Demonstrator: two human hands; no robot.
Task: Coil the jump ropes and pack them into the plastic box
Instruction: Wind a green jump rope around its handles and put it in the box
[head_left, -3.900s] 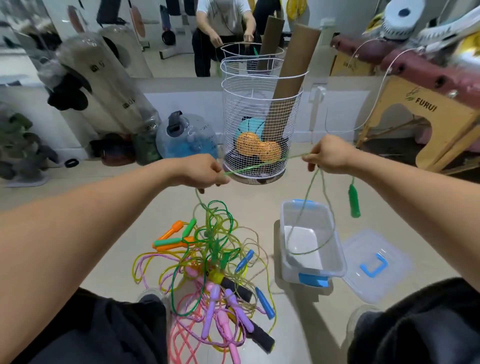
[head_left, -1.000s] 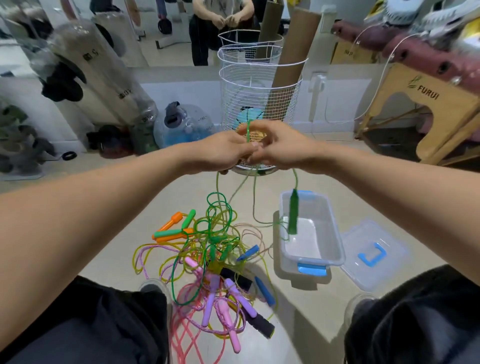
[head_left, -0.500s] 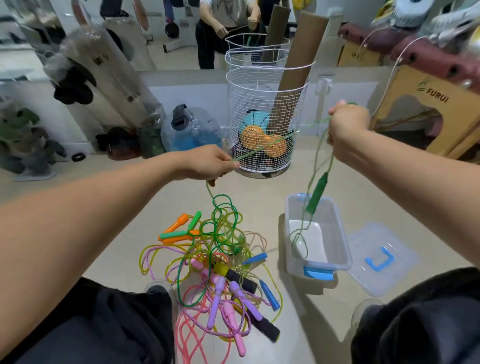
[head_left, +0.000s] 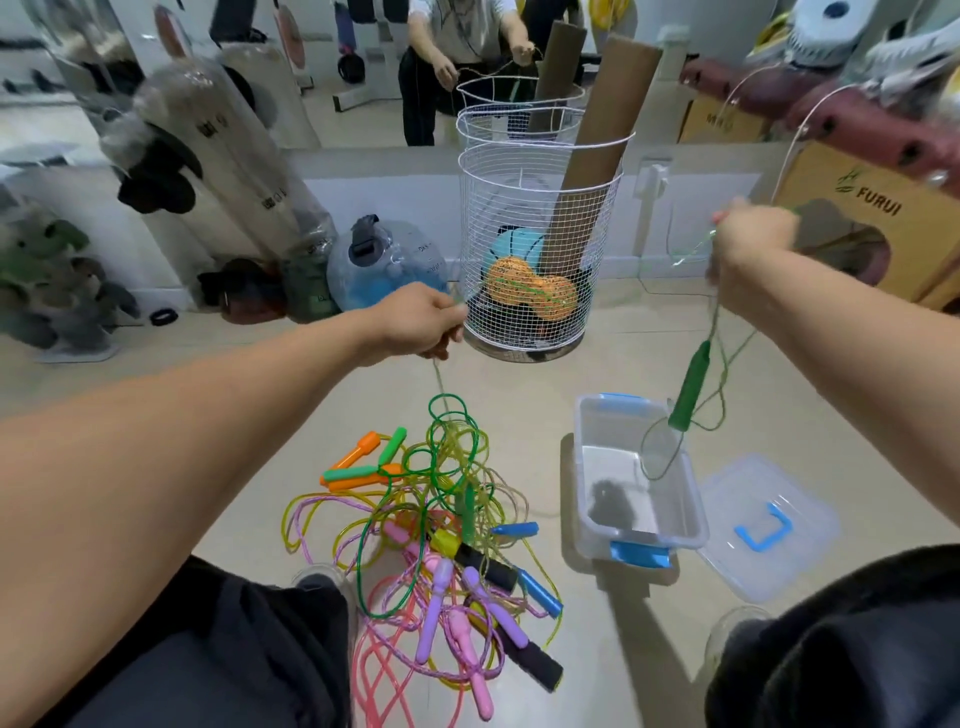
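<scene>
A thin green jump rope stretches between my hands. My left hand (head_left: 423, 325) pinches it in front of the wire basket, and the cord drops from there into a tangled pile of jump ropes (head_left: 447, 519) on the floor. My right hand (head_left: 753, 244), raised at the right, grips gathered loops of the same rope. Its green handle (head_left: 690, 387) dangles below, over the clear plastic box (head_left: 685, 499) with blue latches. Only a hanging rope loop shows inside the box.
The box's clear lid (head_left: 769, 530) with a blue handle lies on the floor right of it. A white wire basket (head_left: 535, 249) holding balls and cardboard tubes stands ahead. A wooden stand (head_left: 872, 208) is at the right; bags and a water jug (head_left: 384, 270) line the wall.
My hands came together a second ago, then parted. My right hand has swung further right and up with the rope loops, and the green handle followed to the right.
</scene>
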